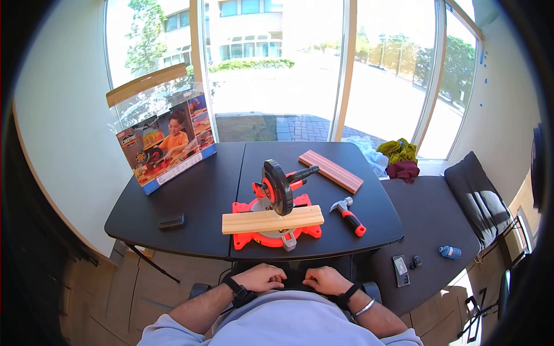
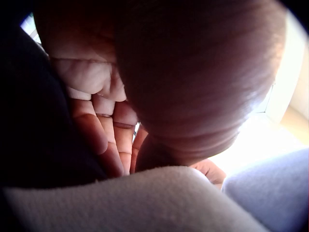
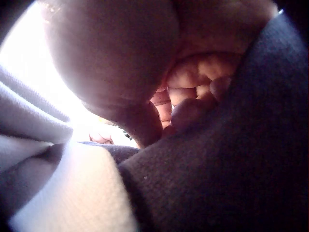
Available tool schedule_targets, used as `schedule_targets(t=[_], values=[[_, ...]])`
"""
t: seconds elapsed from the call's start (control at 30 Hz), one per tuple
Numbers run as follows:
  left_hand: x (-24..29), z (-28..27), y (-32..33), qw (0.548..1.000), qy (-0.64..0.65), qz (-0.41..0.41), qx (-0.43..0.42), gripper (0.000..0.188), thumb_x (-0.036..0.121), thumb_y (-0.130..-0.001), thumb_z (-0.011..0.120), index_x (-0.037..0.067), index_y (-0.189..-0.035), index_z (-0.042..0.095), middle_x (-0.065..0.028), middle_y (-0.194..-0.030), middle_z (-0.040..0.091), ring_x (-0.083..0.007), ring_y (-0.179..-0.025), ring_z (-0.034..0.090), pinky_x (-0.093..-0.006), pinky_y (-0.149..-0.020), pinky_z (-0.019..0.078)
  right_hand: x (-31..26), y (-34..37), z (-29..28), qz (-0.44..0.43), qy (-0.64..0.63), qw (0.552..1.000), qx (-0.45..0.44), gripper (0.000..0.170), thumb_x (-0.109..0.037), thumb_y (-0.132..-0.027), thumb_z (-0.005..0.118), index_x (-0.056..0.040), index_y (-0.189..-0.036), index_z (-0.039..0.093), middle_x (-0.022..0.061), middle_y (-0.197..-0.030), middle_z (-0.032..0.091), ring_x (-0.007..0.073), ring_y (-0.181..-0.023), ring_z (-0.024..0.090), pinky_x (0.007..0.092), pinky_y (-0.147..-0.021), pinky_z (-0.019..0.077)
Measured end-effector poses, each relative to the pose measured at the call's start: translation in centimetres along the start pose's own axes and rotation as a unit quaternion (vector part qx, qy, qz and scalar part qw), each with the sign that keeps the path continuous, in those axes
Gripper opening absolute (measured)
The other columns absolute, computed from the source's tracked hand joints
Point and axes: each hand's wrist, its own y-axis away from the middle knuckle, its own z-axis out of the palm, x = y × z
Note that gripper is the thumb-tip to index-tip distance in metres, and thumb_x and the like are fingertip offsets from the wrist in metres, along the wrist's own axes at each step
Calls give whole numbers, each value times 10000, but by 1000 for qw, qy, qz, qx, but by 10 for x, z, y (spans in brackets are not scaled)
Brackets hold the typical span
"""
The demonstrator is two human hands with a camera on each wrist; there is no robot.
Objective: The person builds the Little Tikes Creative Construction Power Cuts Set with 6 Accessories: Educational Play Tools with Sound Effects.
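Both hands rest in the person's lap, below the near table edge, with fingers loosely curled and nothing in them. In the head view the left hand point(image 1: 261, 277) lies left of the right hand point(image 1: 328, 281), a small gap between them. The left wrist view shows the left hand's curled fingers point(image 2: 123, 130) beside pale cloth; the right wrist view shows the right hand's fingers point(image 3: 190, 111) against dark cloth. Ahead on the table, a light wooden board point(image 1: 272, 219) lies across the base of a red and black toy miter saw point(image 1: 278, 187).
On the black table point(image 1: 173, 213) are a hammer point(image 1: 349, 217) and reddish board point(image 1: 330, 171) at right, a black object point(image 1: 172, 222) and toy box point(image 1: 167, 144) at left. A bench point(image 1: 427, 219) with a bottle point(image 1: 450, 252) and cushion point(image 1: 478, 196) stands right.
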Motion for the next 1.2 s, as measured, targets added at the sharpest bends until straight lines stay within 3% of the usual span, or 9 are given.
schedule_targets(t=[0.3,0.6,0.77,0.9,1.03,1.07,1.1,1.17,1.2], values=[[-3,5,0,998,-8,44,32,259,184,-993,757,-4,-1164,704,-141,-961,753,-255,-844,747,-375,-766,593,-2,-1,-1,-66,73,994,-43,201,-256,-931,769,-82,-865,695,136,-819,720,383,-790,707,486,-692,562],[7,5,6,995,14,78,61,238,145,-963,777,1,-1137,702,-133,-948,747,-261,-829,733,-389,-748,576,-6,-1,-10,-76,26,991,-103,155,-226,-893,772,-78,-892,724,135,-855,745,372,-846,730,472,-748,588],[70,-51,45,975,15,147,164,209,170,-957,795,29,-1104,745,-99,-966,759,-256,-834,734,-372,-758,580,-15,-1,-8,-57,17,996,-71,163,-180,-855,787,-42,-878,704,159,-840,741,370,-804,730,447,-714,580],[74,-122,94,932,-41,80,351,225,159,-949,796,18,-1117,750,-98,-934,769,-211,-819,747,-342,-767,592,-15,1,-5,-30,21,997,-61,186,-193,-846,800,-40,-881,701,163,-832,740,370,-794,732,445,-716,582],[12,-170,133,864,-128,-82,481,330,159,-917,831,25,-1206,745,-140,-1085,769,-243,-1008,750,-367,-905,591,-7,2,2,-46,10,998,-33,249,-274,-854,826,-59,-856,701,143,-812,740,364,-785,732,459,-701,579],[-14,-178,144,854,-207,-138,456,461,145,-861,840,66,-1297,712,-166,-1237,727,-312,-1214,687,-424,-1028,558,-6,2,2,-39,12,999,-29,253,-279,-851,832,-61,-848,703,141,-803,740,363,-778,733,459,-697,579],[-31,-181,153,850,-214,-137,460,461,145,-861,840,66,-1297,712,-166,-1237,727,-312,-1214,687,-424,-1028,558,-6,2,2,-31,15,999,-25,258,-284,-848,838,-64,-841,704,139,-794,740,363,-772,735,458,-694,579],[-59,-175,165,801,-321,-269,428,553,147,-813,834,122,-1346,687,-166,-1344,680,-367,-1339,597,-475,-1080,530,-3,1,4,-28,7,999,-20,275,-310,-851,845,-69,-838,712,129,-782,744,354,-766,740,449,-691,582],[-71,-173,170,798,-326,-267,430,553,147,-813,834,122,-1346,687,-166,-1344,680,-367,-1339,597,-475,-1080,530,-1,1,5,-24,9,999,-20,283,-319,-856,845,-69,-836,713,127,-775,744,351,-755,740,445,-685,583]])
